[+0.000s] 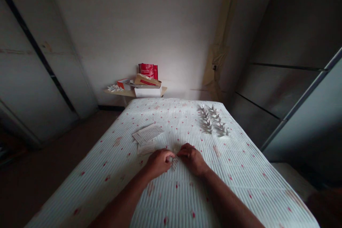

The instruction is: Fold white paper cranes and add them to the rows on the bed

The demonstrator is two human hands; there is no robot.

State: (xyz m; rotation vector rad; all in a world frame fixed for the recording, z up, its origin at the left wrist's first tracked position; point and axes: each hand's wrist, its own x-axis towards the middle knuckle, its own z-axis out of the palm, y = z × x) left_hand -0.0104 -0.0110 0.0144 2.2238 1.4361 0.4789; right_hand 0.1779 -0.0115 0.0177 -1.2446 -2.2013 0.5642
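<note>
Paper piece [175, 162] pinched shut between my left hand [158, 162] and right hand [192, 158], just right of the sheet stack [146, 134]. Soft mattress [240, 171] underneath: crease may skew.

On the bed [240, 171], papers [147, 133] lie left of centre, folded figures [213, 120] near the right edge, boxes [148, 85] behind.
</note>
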